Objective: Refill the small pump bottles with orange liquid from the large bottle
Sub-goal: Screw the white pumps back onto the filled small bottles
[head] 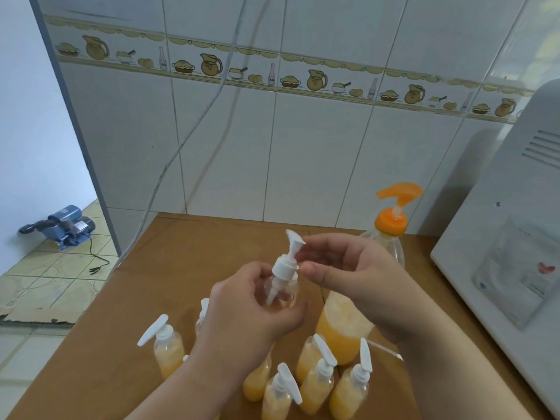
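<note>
Cradling the empty bottle (280,294) in the left hand (248,310) let the right hand (348,277) pinch its pump (286,262), probably unscrewing it for refilling

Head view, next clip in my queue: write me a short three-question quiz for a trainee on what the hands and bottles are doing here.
1. True or false: the small clear plastic bottle in the left hand is full of orange liquid.
2. Which hand pinches the white plastic pump head? A. left B. right C. neither
3. Fill in: the large clear bottle with the orange pump top stands on the brown ____.

Key
1. False: it looks empty, unlike the filled small pump bottles at the front.
2. B: the right hand holds it, tilted, with its tube in the bottle neck.
3. table.
</note>
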The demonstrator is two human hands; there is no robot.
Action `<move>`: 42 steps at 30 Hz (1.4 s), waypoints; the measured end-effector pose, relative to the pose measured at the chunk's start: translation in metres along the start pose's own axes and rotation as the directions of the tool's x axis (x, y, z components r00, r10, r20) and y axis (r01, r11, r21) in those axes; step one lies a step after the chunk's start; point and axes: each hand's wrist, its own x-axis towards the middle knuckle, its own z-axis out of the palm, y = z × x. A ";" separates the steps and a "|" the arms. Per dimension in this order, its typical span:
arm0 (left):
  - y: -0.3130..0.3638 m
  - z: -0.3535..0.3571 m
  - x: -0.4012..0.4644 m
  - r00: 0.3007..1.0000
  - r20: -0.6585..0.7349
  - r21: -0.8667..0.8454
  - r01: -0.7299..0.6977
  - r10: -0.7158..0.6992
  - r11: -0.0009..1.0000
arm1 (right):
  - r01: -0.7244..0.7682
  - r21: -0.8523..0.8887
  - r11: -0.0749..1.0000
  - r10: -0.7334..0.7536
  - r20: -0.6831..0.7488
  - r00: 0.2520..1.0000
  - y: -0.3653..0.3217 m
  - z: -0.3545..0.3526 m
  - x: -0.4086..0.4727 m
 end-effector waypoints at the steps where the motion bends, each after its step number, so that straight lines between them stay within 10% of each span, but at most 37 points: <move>1: 0.000 0.000 0.001 1.000 -0.005 0.011 -0.010 0.010 1.000 | -0.032 0.065 0.997 0.031 0.005 0.999 0.001 0.000 0.000; 7: 0.004 0.000 0.002 0.998 0.025 -0.019 -0.065 0.065 0.998 | -0.087 0.218 0.972 0.089 0.003 0.996 0.005 0.007 0.005; 23: 0.003 0.001 0.003 0.994 0.080 0.056 -0.073 0.069 0.996 | 0.055 -0.432 0.900 -0.083 -0.046 0.996 -0.005 0.010 0.013; 27: 0.003 -0.001 0.006 0.997 0.064 0.037 -0.049 0.047 0.998 | 0.048 -0.247 0.968 -0.032 0.071 0.997 -0.005 0.004 0.009; 42: -0.008 0.008 0.016 0.970 -0.001 0.286 -0.233 0.243 0.930 | -0.055 -0.331 0.942 -0.008 -0.184 0.983 -0.002 0.026 0.006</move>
